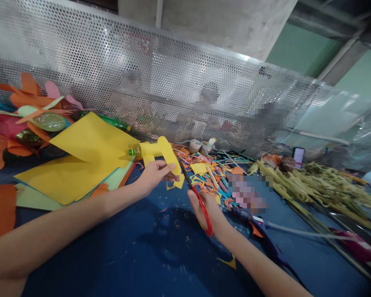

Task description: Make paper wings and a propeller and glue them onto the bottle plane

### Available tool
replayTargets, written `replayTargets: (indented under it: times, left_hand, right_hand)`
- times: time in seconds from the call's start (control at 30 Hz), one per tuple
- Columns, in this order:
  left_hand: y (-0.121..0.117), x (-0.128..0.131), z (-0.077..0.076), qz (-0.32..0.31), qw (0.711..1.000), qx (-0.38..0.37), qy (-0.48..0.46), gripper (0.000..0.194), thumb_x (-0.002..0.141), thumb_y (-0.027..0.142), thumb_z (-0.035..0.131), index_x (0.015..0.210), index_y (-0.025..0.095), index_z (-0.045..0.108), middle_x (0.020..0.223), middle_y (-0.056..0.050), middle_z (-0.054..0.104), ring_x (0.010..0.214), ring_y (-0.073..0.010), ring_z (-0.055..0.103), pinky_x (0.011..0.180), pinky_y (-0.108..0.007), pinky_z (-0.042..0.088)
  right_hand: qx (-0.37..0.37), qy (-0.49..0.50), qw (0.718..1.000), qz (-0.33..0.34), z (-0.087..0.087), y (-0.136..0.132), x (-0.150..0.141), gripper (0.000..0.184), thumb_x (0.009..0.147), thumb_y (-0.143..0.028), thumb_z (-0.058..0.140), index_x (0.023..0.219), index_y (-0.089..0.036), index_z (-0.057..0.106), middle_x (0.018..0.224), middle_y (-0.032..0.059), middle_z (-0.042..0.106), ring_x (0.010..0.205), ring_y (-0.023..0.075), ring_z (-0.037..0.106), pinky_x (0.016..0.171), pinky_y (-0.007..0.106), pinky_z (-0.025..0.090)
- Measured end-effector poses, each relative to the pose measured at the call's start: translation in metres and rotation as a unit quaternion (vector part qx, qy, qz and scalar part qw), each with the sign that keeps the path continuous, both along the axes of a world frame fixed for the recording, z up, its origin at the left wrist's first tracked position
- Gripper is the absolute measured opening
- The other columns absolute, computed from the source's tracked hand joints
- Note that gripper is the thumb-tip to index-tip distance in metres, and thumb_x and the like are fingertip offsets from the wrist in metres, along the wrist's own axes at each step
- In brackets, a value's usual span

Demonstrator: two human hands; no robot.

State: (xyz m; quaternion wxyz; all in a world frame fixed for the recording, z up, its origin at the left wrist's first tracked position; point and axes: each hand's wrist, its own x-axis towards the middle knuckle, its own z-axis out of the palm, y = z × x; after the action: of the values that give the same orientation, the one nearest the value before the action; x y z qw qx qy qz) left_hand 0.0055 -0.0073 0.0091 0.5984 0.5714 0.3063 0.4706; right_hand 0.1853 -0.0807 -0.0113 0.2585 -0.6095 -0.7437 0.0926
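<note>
My left hand (157, 175) pinches a yellow paper strip (167, 152) with a rounded top end. In my right hand (212, 210) is a pair of scissors (204, 208) with red handles, its dark blades pointing up and away along the strip's right edge. Whether the blades touch the paper I cannot tell. Just behind my left hand lies a small bottle (136, 152) with a green cap, beside more yellow paper pieces (150, 149). Large yellow paper sheets (95, 144) lie to the left of that hand.
Coloured paper scraps (210, 177) litter the blue table (126, 255). At right are a blue glue gun (266, 235), a magenta tool (355, 247), dried husks (309, 185) and a phone (298, 156). Paper flowers (34, 107) are at left. Behind stands a perforated metal panel (173, 74), with people beyond.
</note>
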Motion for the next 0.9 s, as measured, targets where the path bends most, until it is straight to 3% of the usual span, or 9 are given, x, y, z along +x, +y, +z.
replayTargets:
  times: [0.17, 0.27, 0.4, 0.53, 0.67, 0.73, 0.9]
  left_hand:
    - [0.012, -0.004, -0.005, -0.037, 0.999, -0.002, 0.03, 0.025, 0.071, 0.033, 0.068, 0.078, 0.01, 0.063, 0.073, -0.007, 0.071, 0.065, -0.0147, 0.067, 0.071, -0.028, 0.053]
    - [0.018, -0.009, -0.007, -0.079, 0.995, -0.013, 0.059, 0.029, 0.07, 0.029, 0.07, 0.09, 0.011, 0.059, 0.071, -0.006, 0.071, 0.065, -0.0155, 0.067, 0.067, -0.027, 0.052]
    - [0.018, -0.014, -0.008, -0.152, 0.984, -0.032, 0.092, 0.042, 0.07, 0.028, 0.071, 0.105, 0.014, 0.052, 0.071, -0.007, 0.07, 0.063, -0.0173, 0.068, 0.064, -0.03, 0.052]
    - [0.01, -0.013, -0.006, -0.255, 0.96, -0.037, 0.108, 0.051, 0.073, 0.029, 0.068, 0.117, 0.018, 0.043, 0.078, -0.008, 0.07, 0.065, -0.0173, 0.068, 0.063, -0.028, 0.052]
    - [0.0, -0.008, -0.005, -0.332, 0.934, -0.034, 0.124, 0.057, 0.074, 0.029, 0.068, 0.123, 0.02, 0.038, 0.079, -0.007, 0.069, 0.066, -0.0177, 0.068, 0.063, -0.028, 0.051]
    - [-0.003, -0.006, -0.005, -0.328, 0.936, -0.029, 0.126, 0.053, 0.074, 0.031, 0.068, 0.12, 0.02, 0.043, 0.081, -0.006, 0.069, 0.066, -0.0168, 0.068, 0.065, -0.029, 0.052]
    - [-0.001, -0.001, -0.007, -0.193, 0.978, -0.019, 0.071, 0.026, 0.078, 0.035, 0.062, 0.095, 0.016, 0.063, 0.091, -0.004, 0.067, 0.081, -0.0137, 0.064, 0.078, -0.026, 0.05]
  right_hand:
    - [0.015, -0.107, 0.991, -0.084, 0.0, 0.006, 0.007, 0.041, 0.083, -0.047, 0.047, 0.051, -0.022, 0.043, 0.047, 0.0024, 0.05, 0.045, 0.0164, 0.048, 0.048, 0.028, 0.029]
    - [0.017, -0.15, 0.984, -0.097, -0.002, 0.005, 0.007, 0.028, 0.076, -0.042, 0.058, 0.06, -0.02, 0.052, 0.056, 0.0058, 0.059, 0.053, 0.0201, 0.056, 0.049, 0.028, 0.031]
    - [0.02, -0.156, 0.984, -0.082, -0.001, -0.001, 0.002, 0.027, 0.075, -0.045, 0.06, 0.073, -0.018, 0.058, 0.065, 0.0076, 0.062, 0.061, 0.0243, 0.059, 0.053, 0.031, 0.038]
    - [0.124, -0.068, 0.99, 0.005, 0.005, -0.002, 0.002, 0.029, 0.081, -0.026, 0.056, 0.11, -0.023, 0.054, 0.098, 0.0074, 0.061, 0.088, 0.0237, 0.059, 0.072, 0.034, 0.047]
    - [0.167, 0.012, 0.98, 0.11, 0.008, 0.002, 0.005, 0.021, 0.082, -0.014, 0.053, 0.097, -0.025, 0.062, 0.102, 0.0061, 0.056, 0.098, 0.0208, 0.054, 0.084, 0.035, 0.046]
    - [0.183, 0.033, 0.975, 0.119, 0.008, 0.003, 0.006, 0.013, 0.082, -0.015, 0.055, 0.087, -0.023, 0.064, 0.096, 0.006, 0.056, 0.095, 0.0207, 0.055, 0.084, 0.035, 0.045]
    - [0.171, 0.081, 0.975, 0.119, 0.008, 0.003, 0.005, 0.007, 0.083, -0.023, 0.058, 0.082, -0.022, 0.065, 0.091, 0.0053, 0.06, 0.091, 0.0203, 0.057, 0.082, 0.035, 0.045]
